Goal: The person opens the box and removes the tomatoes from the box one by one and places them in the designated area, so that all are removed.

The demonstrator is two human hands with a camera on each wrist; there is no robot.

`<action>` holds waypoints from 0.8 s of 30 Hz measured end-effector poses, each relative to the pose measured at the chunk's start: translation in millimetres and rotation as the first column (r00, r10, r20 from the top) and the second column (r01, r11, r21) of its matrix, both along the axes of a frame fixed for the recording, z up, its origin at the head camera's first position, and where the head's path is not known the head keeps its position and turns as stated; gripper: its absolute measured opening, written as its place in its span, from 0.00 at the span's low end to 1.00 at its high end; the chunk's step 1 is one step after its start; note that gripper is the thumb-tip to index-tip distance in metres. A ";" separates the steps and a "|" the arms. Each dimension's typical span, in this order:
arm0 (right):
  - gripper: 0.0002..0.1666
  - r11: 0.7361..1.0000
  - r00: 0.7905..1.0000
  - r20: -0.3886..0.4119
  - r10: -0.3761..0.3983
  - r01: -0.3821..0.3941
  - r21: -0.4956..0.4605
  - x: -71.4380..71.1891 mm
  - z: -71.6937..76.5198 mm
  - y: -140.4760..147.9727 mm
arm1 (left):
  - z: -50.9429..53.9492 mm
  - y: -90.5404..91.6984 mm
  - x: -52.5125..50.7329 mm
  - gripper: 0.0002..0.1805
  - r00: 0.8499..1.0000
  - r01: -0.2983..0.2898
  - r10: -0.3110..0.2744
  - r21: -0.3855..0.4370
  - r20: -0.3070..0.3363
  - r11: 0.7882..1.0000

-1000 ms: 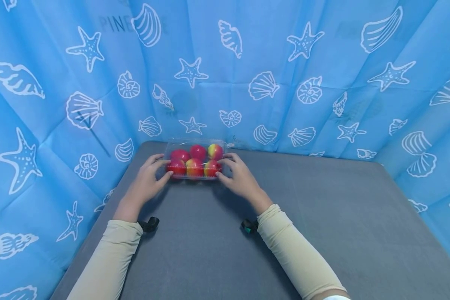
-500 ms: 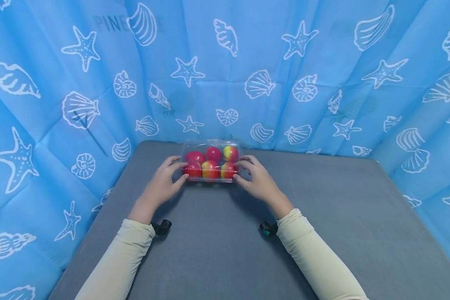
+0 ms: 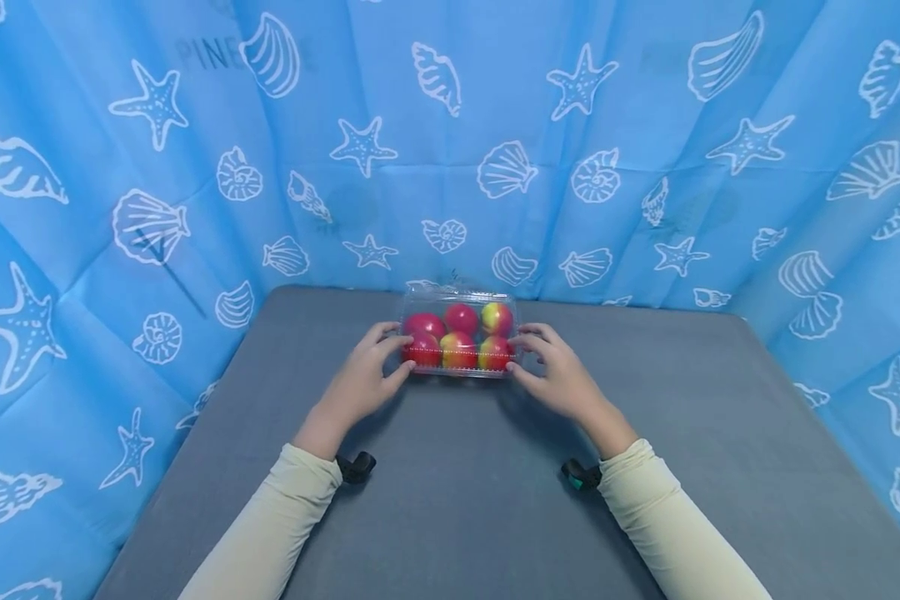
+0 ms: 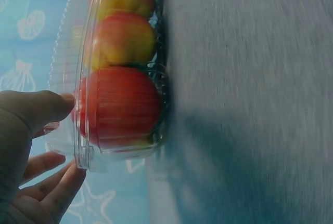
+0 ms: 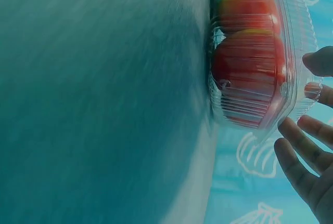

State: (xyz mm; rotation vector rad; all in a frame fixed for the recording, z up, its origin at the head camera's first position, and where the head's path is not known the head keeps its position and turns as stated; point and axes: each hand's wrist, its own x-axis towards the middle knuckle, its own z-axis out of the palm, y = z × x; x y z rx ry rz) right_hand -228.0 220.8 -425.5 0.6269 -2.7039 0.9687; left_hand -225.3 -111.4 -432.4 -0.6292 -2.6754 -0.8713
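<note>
A clear plastic fruit box (image 3: pixel 461 295) with a closed lid sits near the table's back edge, holding several red and yellow apples (image 3: pixel 461 319). My left hand (image 3: pixel 360 379) grips its left end, thumb at the front and fingers around the side. At the opposite end my right hand (image 3: pixel 566 379) holds it the same way. In the left wrist view, the thumb and fingertips meet the box's lid and rim (image 4: pixel 83 104). The right wrist view has the thumb and fingertips at the lid's corner (image 5: pixel 291 78). Whether the base touches the table cannot be made out.
A grey cloth-covered table (image 3: pixel 465 500) stretches out in front and to the right. Blue curtains (image 3: pixel 450 125) with white shell and starfish prints stand behind it and along both sides. A dark wrist camera (image 3: pixel 356 468) is strapped to each wrist.
Both hands have carried the box of apples to the right along the back of the table, keeping their grip at its ends. The head view has shifted slightly too.
</note>
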 end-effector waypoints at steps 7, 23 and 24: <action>0.22 1.000 1.000 -0.010 0.000 0.000 0.006 10.6 2.7 19.7 | 1.7 17.4 6.7 0.26 0.999 0.034 -0.034 0.007 0.006 0.999; 0.25 1.000 1.000 -0.025 -0.010 0.009 -0.018 18.1 2.7 37.4 | 0.1 26.8 7.3 0.32 0.997 0.069 -0.070 0.069 0.014 0.995; 0.25 0.999 0.999 -0.035 -0.016 0.015 -0.037 16.9 2.0 39.1 | 0.4 25.3 6.2 0.33 0.996 0.077 -0.080 0.096 0.026 0.992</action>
